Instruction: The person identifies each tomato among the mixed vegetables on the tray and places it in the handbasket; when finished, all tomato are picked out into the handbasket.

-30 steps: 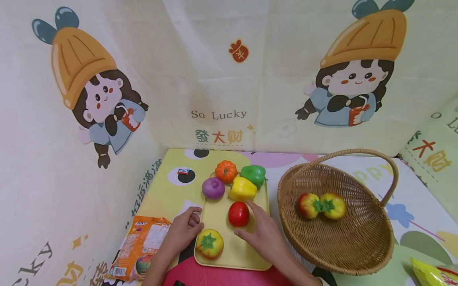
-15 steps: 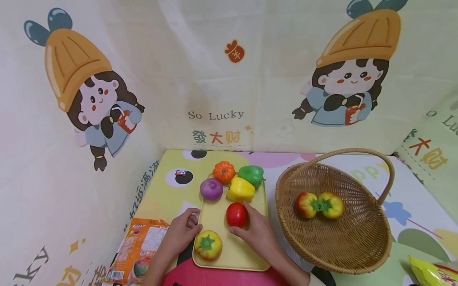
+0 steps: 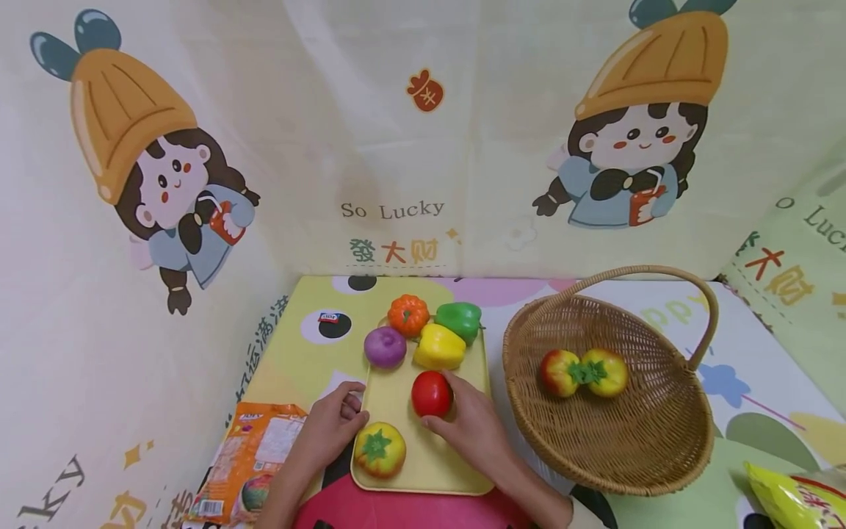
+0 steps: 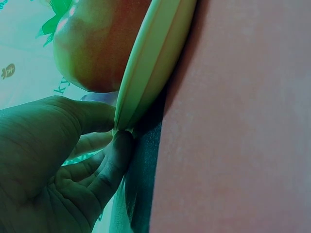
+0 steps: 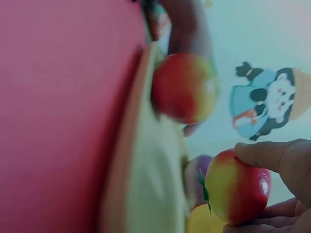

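My right hand (image 3: 472,430) holds a red-and-yellow persimmon-like fruit (image 3: 431,394) between thumb and fingers, close over the middle of the yellow tray (image 3: 449,470). In the right wrist view its green leafy top faces the tray. My left hand (image 3: 330,422) pinches the tray's left rim, thumb above and a finger below in the left wrist view. A similar fruit (image 3: 380,450) sits leaf-up at the tray's near left corner. At the far end are a purple onion (image 3: 385,347), an orange pumpkin (image 3: 407,315), a yellow bell pepper (image 3: 439,347) and a green bell pepper (image 3: 459,322).
Right of the tray stands a wicker basket (image 3: 615,448) with a tall handle, holding two more red-and-yellow fruits (image 3: 584,372). An orange snack bag (image 3: 251,455) lies beside my left forearm. A yellow packet (image 3: 793,496) is at the lower right. Printed cloth walls rise behind.
My right thumb and fingers have come in from around the fruit to grip it. My left hand keeps its place at the tray's rim. The head view has shifted slightly.
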Tool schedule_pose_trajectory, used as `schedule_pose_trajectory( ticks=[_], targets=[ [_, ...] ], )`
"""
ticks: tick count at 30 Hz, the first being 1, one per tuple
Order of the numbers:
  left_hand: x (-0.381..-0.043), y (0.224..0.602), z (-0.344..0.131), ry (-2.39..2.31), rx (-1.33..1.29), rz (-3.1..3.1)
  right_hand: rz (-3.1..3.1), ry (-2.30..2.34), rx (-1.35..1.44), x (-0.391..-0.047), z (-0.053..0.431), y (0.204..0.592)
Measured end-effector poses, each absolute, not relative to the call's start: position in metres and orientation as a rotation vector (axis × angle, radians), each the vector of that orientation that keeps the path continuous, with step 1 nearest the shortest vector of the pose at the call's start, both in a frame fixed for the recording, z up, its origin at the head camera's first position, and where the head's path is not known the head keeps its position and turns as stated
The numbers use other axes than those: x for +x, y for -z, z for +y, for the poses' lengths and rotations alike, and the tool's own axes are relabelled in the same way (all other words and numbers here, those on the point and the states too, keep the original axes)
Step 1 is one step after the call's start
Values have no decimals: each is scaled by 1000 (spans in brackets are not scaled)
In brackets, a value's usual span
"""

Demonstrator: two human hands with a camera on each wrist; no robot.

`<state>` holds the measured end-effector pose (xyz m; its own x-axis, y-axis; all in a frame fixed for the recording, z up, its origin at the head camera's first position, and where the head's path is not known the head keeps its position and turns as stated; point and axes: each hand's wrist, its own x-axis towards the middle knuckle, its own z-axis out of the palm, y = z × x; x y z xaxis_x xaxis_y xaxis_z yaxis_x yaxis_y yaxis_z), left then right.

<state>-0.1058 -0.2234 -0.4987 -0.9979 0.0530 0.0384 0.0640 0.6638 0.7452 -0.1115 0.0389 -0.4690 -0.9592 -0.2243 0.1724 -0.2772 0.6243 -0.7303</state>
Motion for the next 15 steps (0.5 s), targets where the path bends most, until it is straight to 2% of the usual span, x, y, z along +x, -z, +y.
schedule_pose_trajectory(
  ticks=[15],
  targets=[
    [-107, 495, -223, 1267, -122, -2846, -2833, -1273, 462, -79, 64, 382]
  ],
)
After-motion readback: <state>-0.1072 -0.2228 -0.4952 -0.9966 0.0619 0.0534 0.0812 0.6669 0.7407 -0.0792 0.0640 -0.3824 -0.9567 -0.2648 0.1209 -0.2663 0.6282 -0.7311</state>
